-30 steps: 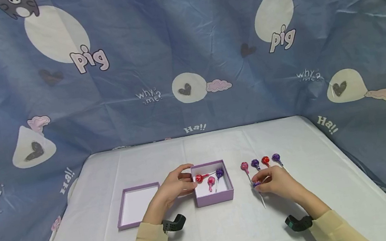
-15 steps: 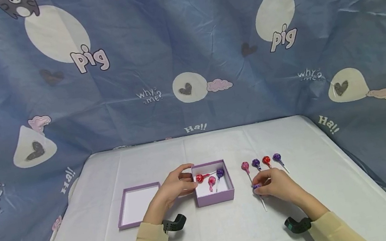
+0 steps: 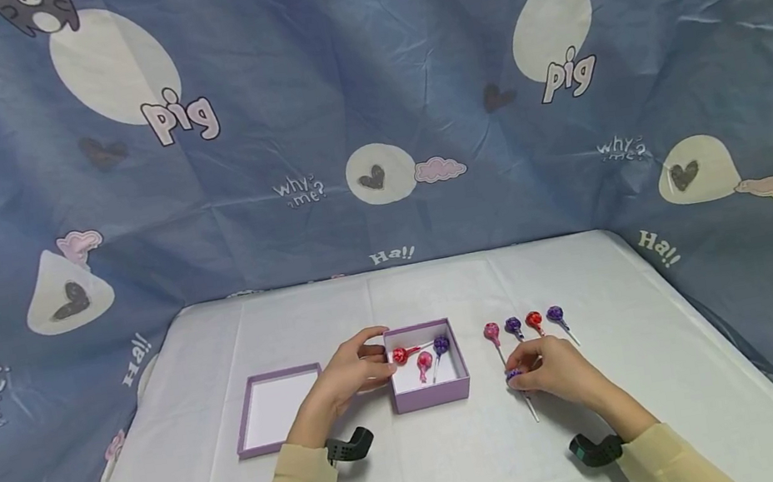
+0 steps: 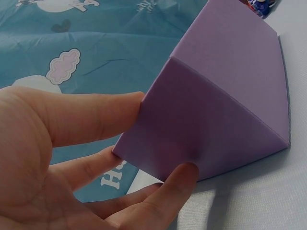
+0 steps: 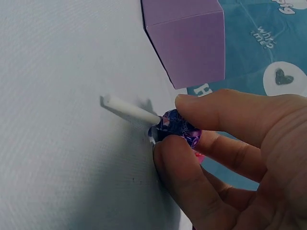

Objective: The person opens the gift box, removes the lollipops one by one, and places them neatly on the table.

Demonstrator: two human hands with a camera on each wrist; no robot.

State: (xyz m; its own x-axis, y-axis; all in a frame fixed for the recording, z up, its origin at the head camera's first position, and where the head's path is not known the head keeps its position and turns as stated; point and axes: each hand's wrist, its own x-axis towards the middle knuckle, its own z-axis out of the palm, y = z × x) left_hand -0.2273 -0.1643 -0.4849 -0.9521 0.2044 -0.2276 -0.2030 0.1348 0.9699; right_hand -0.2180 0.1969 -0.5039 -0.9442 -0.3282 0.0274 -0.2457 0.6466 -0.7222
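Observation:
In the head view a purple open box (image 3: pixel 432 395) stands mid-table. It contains a red lollipop (image 3: pixel 400 356), a pink lollipop (image 3: pixel 424 362) and a purple lollipop (image 3: pixel 441 344). My left hand (image 3: pixel 347 374) grips its left wall, thumb at the rim; in the left wrist view the fingers lie along the outside. To the right of the box, my right hand (image 3: pixel 557 370) pinches another purple lollipop (image 5: pixel 180 125) by its wrapped head. Its white stick (image 5: pixel 134 110) points back toward me, low over the cloth. Contact with the table is unclear.
Behind the right hand lies a row of lollipops: pink (image 3: pixel 491 331), purple (image 3: pixel 513 328), red (image 3: pixel 534 321) and purple (image 3: pixel 556 314). A shallow purple lid (image 3: pixel 280 409) rests left of the box, white inside up. A blue printed curtain (image 3: pixel 366 109) hangs behind the table.
The right hand has shifted slightly toward me with its purple lollipop, and the stick's end has swung a little to the right. My left hand stays on the box.

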